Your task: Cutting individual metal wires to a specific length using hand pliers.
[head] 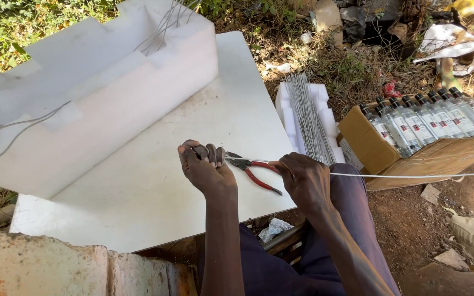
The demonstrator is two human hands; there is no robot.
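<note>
Head view: big white foam block point(94, 93) crowds the white board's point(154, 203) left; bare room nearer. Left hand point(205, 167) fisted on thin grey wire point(412, 176), right hand point(303, 178) pinching it above red-handled pliers point(253, 171); wire runs off-frame right.

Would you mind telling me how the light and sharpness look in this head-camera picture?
Head view: hard sunlight washes out the white board and the foam block, hiding their surface detail; the left hand and right hand, both closed on the wire, are sharp, as are the pliers; the bottles glint; the ground at right lies in soft shade.
</note>
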